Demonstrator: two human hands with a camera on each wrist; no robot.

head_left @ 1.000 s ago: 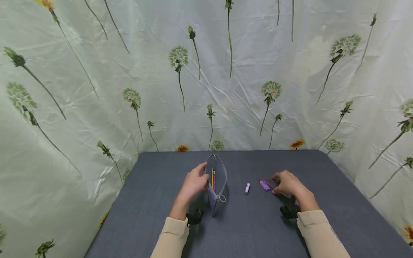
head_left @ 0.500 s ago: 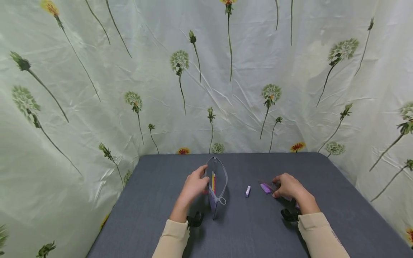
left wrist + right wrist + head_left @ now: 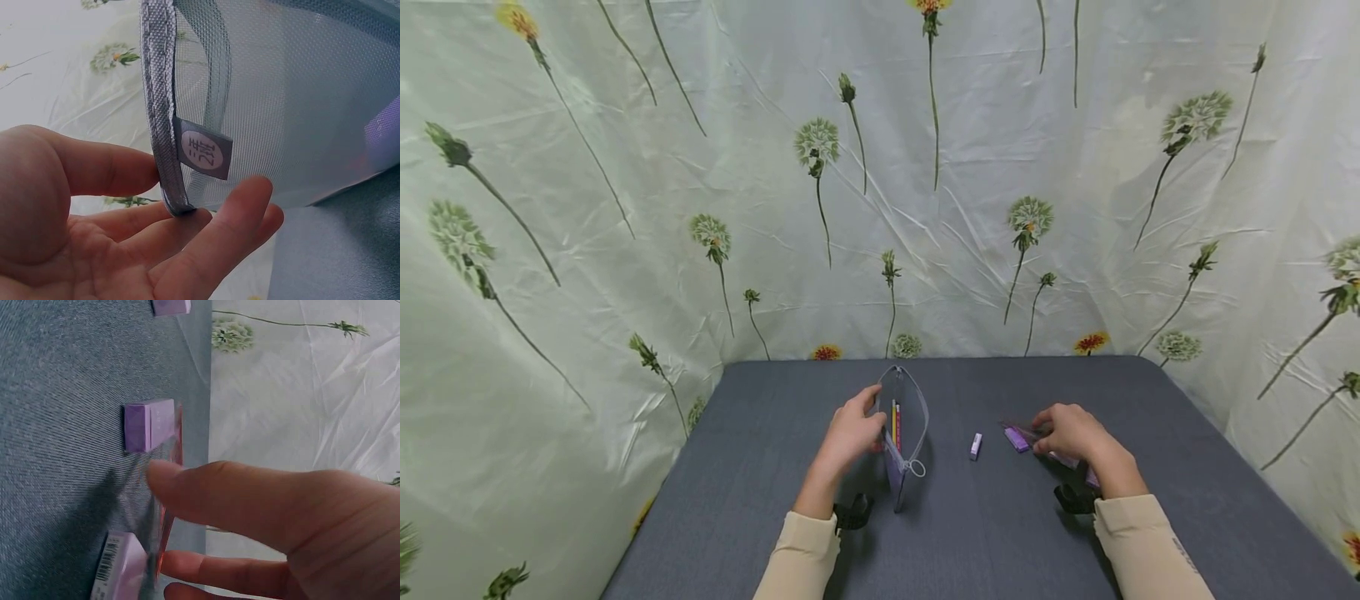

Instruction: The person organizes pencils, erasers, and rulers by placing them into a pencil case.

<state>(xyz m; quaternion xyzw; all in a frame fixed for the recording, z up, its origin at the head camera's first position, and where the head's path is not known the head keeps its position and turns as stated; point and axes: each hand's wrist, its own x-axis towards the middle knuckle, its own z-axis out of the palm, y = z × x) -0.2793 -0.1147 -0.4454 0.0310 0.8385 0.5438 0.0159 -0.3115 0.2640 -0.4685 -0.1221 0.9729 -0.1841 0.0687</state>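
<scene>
My left hand [image 3: 853, 425] pinches the zip edge of a see-through mesh pencil case [image 3: 262, 106] between thumb and fingers, beside a small grey tag [image 3: 205, 150]. The case stands upright with its mouth wide apart; inside show a yellow pencil [image 3: 893, 423] and a red pencil [image 3: 898, 427]. On the right, my right hand [image 3: 1071, 432] holds a thin, clear pinkish flat piece [image 3: 179, 434] by its edges, close over the table. Just beyond the thumb lies a small purple box [image 3: 147, 425]. A box with a barcode [image 3: 119, 569] lies near the fingers.
A small white-and-purple box [image 3: 975, 446] lies between the pencil case and my right hand. Another purple piece [image 3: 1092, 477] shows partly behind the right wrist. A dark grey cloth covers the table [image 3: 760, 467]; a flowered curtain [image 3: 752, 167] hangs behind it.
The clear flat piece in my right hand has tilted to a flatter, more edge-on angle. My left hand and the pencil case stay put; the head view shifts slightly.
</scene>
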